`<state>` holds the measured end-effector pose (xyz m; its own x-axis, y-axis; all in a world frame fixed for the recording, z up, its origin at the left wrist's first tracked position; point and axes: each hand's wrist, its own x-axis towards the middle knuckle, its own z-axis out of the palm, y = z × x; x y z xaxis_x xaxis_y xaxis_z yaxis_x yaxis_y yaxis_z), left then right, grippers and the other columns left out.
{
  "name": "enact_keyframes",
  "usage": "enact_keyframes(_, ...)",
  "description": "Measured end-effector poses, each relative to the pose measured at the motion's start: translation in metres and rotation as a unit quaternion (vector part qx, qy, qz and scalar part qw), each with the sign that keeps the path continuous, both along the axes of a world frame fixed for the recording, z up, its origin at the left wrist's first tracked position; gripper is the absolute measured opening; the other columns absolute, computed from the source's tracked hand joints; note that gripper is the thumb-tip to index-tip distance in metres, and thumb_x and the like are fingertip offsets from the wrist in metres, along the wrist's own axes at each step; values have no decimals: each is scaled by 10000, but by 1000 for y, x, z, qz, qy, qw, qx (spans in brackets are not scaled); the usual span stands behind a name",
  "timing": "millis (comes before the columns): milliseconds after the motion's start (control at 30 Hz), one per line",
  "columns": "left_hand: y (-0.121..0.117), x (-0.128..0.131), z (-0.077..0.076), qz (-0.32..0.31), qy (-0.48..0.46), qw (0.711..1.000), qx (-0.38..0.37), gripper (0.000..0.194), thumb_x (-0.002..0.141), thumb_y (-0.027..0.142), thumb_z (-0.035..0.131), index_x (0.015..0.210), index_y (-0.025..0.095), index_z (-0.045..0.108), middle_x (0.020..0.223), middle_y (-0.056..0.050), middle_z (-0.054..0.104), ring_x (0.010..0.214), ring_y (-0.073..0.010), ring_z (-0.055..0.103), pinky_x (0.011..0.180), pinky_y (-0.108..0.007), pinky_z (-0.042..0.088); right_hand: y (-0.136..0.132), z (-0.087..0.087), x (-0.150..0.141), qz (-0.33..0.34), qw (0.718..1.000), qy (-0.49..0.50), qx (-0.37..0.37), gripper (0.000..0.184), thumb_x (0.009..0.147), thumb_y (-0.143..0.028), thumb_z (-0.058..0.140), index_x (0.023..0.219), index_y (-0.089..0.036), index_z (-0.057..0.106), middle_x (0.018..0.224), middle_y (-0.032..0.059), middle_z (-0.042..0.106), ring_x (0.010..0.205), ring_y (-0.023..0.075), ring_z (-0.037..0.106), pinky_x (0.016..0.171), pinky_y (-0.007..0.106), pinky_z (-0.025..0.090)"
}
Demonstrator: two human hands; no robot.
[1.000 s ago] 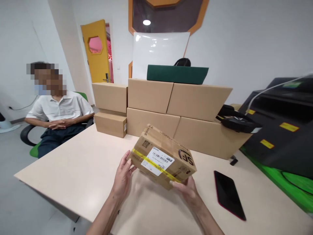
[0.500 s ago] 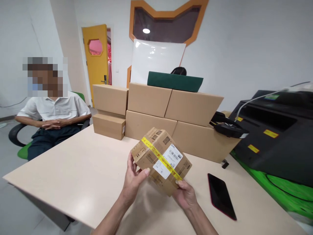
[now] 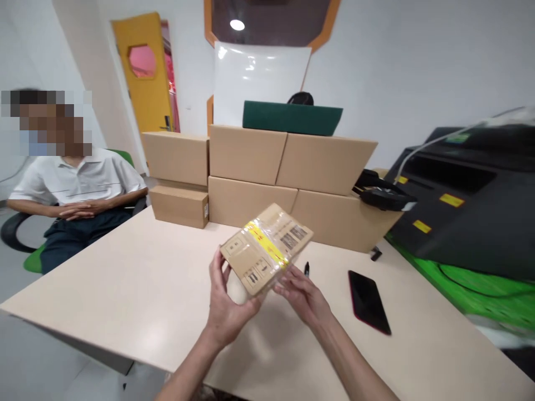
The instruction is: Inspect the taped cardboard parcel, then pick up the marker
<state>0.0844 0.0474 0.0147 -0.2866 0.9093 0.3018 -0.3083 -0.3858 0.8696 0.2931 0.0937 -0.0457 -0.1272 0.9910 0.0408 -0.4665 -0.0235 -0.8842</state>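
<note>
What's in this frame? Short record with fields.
left hand: grips parcel's lower edge
right hand: grips parcel's opposite edge
parcel: cardboard, yellow tape, tilted, held above table
table: pale, under hands
pen: on table, just beyond right hand
phone: black, on table, right of pen
cartons: stacked at table's far side
seated person: hands clasped, left of table
black machine: right of cartons

Yellow door (image 3: 144,100); white walls (image 3: 397,72)
</note>
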Motion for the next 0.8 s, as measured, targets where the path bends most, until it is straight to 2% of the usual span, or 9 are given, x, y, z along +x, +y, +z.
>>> enact_keyframes(167, 8, -13, -1, 28, -29, 999, -7, 1130, 464, 76, 954, 1432, 333, 432, 1580, -90, 409, 1488, -308, 356, 1127, -347, 420, 0, 12, 12, -55, 998, -5, -25, 393, 721, -294, 808, 1108, -258, 750, 1117, 76, 775, 979, 273, 730, 846, 445, 570)
enact_keyframes(267, 13, -18, 0, 28, -77, 996, -41, 944, 537, 190, 956, 1355, 314, 500, 1465, -78, 527, 1394, -295, 473, 1053, -330, 475, -3, 20, 22, -80, 996, -27, -24, 416, 691, -307, 853, 1091, -241, 760, 1095, 87, 776, 938, 274, 730, 810, 426, 567)
enact_keyframes(400, 17, -21, 0, -16, -149, 984, -99, 647, 647, 306, 904, 1202, 315, 572, 1269, -23, 637, 1155, -238, 619, 934, -363, 550, -13, 30, 32, -105, 992, -66, -14, 430, 664, -348, 899, 1059, -232, 778, 1076, 96, 781, 912, 267, 719, 804, 408, 551)
enact_keyframes(533, 19, -19, -2, -66, -207, 960, -174, 601, 641, 325, 906, 1121, 331, 543, 1132, 9, 660, 924, -217, 685, 780, -407, 609, -23, 34, 32, -112, 990, -81, -10, 442, 692, -426, 893, 1076, -240, 777, 1092, 98, 773, 918, 260, 704, 792, 394, 536)
enact_keyframes(667, 20, -13, -9, -92, -225, 939, -243, 558, 657, 348, 897, 1082, 272, 543, 993, -26, 643, 861, -243, 707, 812, -490, 614, -29, 34, 25, -102, 989, -108, 8, 477, 765, -529, 821, 1154, -261, 752, 1207, 100, 744, 1043, 276, 679, 814, 380, 529)
enact_keyframes(800, 19, -9, -12, -94, -222, 928, -284, 510, 703, 374, 876, 1078, 245, 555, 939, -25, 614, 794, -223, 702, 842, -542, 607, -32, 32, 21, -74, 981, -171, 45, 496, 887, -562, 687, 1300, -288, 677, 1365, 80, 684, 1264, 305, 600, 934, 398, 502)
